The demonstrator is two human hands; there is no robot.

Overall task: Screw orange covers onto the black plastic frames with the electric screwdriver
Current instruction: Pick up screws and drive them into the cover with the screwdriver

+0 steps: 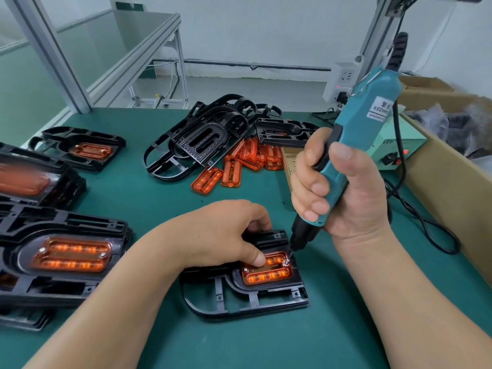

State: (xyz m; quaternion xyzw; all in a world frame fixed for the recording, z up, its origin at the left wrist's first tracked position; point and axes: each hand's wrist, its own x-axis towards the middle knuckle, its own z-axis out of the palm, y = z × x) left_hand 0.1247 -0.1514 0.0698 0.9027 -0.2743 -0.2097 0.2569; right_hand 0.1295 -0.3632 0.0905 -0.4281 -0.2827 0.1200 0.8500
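Closest to you, on the green desk (186,342), the black plastic frame (241,304) lies flat with its orange cover (267,274) seated in the recess. Both look like light, stiff moulded plastic. The frame will likely skate on the mat unless pinned, and the thin translucent cover could crack if a screw is overdriven. Your left grip (226,233) pins them: the thumb presses the cover's left part and the fingers curl over the frame's far edge. That seems a sound hold, clear of the bit. The screw (286,261) sits at the cover's right corner with the bit tip on it. Your right grip (343,187) is clenched round the electric screwdriver (364,123), which leans to the right; a more upright tool would slip less, I judge. Farther left lie finished frames (72,254); beyond are loose covers (239,163) and bare frames (207,131).
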